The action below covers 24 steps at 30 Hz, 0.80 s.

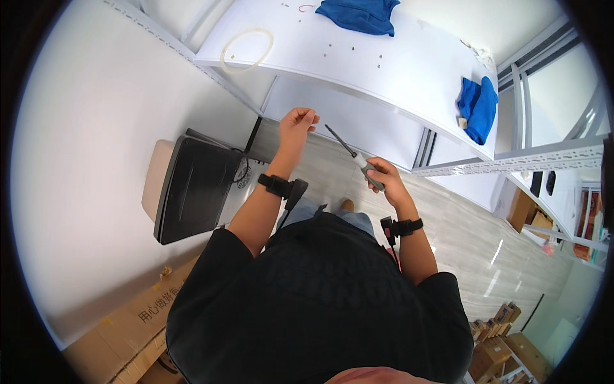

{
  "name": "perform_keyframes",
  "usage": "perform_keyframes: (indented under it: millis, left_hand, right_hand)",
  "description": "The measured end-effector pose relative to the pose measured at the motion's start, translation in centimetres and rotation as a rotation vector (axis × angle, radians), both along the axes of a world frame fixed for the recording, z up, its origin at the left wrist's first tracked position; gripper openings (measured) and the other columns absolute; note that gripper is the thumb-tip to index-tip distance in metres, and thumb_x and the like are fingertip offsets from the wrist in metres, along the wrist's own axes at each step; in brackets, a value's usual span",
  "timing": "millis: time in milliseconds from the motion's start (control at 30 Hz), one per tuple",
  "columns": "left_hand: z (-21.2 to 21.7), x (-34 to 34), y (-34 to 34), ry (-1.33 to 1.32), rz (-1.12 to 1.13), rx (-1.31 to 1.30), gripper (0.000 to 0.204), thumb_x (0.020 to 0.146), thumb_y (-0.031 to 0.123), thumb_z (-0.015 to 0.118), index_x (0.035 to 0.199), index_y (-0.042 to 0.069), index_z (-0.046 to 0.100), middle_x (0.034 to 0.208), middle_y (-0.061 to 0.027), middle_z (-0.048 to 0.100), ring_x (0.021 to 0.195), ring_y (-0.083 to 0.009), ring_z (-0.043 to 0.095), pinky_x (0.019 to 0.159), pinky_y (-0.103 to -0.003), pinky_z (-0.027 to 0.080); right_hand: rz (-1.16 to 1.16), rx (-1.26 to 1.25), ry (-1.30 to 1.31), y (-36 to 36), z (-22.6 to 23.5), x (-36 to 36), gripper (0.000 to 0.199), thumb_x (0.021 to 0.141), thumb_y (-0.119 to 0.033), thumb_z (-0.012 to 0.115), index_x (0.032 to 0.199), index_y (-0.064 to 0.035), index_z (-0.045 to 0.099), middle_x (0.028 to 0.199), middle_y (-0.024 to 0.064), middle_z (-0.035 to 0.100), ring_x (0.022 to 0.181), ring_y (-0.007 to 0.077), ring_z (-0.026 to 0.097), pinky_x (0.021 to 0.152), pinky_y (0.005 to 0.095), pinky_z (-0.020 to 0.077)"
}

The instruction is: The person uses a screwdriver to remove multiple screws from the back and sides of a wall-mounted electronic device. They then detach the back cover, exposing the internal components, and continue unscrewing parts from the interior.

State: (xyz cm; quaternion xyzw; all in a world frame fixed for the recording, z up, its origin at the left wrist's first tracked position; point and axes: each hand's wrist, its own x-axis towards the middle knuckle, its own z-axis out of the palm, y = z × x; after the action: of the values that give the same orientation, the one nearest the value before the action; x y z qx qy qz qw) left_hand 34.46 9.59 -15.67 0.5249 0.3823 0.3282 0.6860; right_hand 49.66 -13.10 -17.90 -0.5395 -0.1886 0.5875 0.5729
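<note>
The person is standing over a white shelf board (358,57) that is running from the far left to the right of the scene, and the work in hand looks to be fastening with small hardware. The right hand (384,177) is gripping a screwdriver (355,158) by its grey handle, fingers wrapped tight around it, and the dark shaft is pointing up and left toward the left hand (297,121). That hand is hovering just near the board's near edge with fingertips drawn together as if pinching something tiny; whether a screw is in there I cannot tell. To do this well, I judge the tip should be meeting the fastener squarely, the left fingers steadying it near the head and clear of the blade, and the right wrist staying in line with the shaft so the tip is not slipping. Counting, largest first: one shelf board; one black chair seat (192,189) at the near left; two blue cloths, one (359,15) lying at the far edge and one (478,107) at the right end; one pale ring of cord (246,49) on the far left of the board; one screwdriver; two black wristbands, one on each forearm; and roughly six small dark screws (352,50) scattered mid-board.
</note>
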Motion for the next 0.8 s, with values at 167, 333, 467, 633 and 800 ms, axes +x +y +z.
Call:
perform_keyframes:
  millis: [167,333,467,633,800]
  left_hand:
    - [0.2,4.6,6.4,0.308,0.086,0.524,0.009,0.081,0.012,0.068,0.087,0.005,0.069,0.085,-0.0054,0.066,0.078,-0.0177,0.059,0.069,-0.032,0.047]
    - [-1.7,8.4,10.6,0.352,0.087,0.985,0.008,0.075,0.010,0.071,0.083,0.009,0.071,0.078,-0.0042,0.058,0.082,-0.0241,0.052,0.072,-0.036,0.043]
    - [-3.5,10.0,13.3,0.365,0.060,1.060,0.007,0.074,0.013,0.074,0.081,0.013,0.072,0.076,-0.0008,0.055,0.081,-0.0224,0.049,0.074,-0.037,0.039]
    - [-4.2,9.9,14.4,0.371,-0.004,1.091,0.009,0.072,0.015,0.074,0.081,0.016,0.073,0.076,0.0021,0.054,0.080,-0.0208,0.049,0.076,-0.037,0.034]
    - [-3.9,9.8,14.6,0.359,0.024,1.143,0.011,0.072,0.015,0.074,0.083,0.015,0.073,0.074,0.0014,0.054,0.075,-0.0205,0.049,0.070,-0.035,0.034]
  right_hand:
    - [-0.140,0.003,0.045,2.7,-0.7,1.8,0.025,0.085,-0.015,0.062,0.108,-0.0047,0.058,0.078,0.0032,0.057,0.060,0.0099,0.054,0.048,0.0224,0.0380]
    - [-0.249,-0.011,0.022,6.8,-0.4,3.1,0.024,0.087,-0.014,0.060,0.109,-0.0052,0.057,0.077,0.0034,0.058,0.059,0.0098,0.054,0.048,0.0226,0.0388]
    - [-0.325,-0.016,0.002,10.1,0.8,3.9,0.022,0.087,-0.014,0.059,0.107,-0.0055,0.057,0.076,0.0034,0.058,0.059,0.0101,0.054,0.048,0.0225,0.0386]
    - [-0.381,-0.008,0.012,13.1,1.9,4.2,0.021,0.088,-0.012,0.058,0.108,-0.0060,0.057,0.075,0.0035,0.058,0.059,0.0103,0.054,0.047,0.0225,0.0376]
    - [-0.360,0.022,0.039,14.2,2.6,5.5,0.022,0.087,-0.011,0.059,0.108,-0.0053,0.056,0.075,0.0038,0.058,0.059,0.0105,0.054,0.047,0.0228,0.0377]
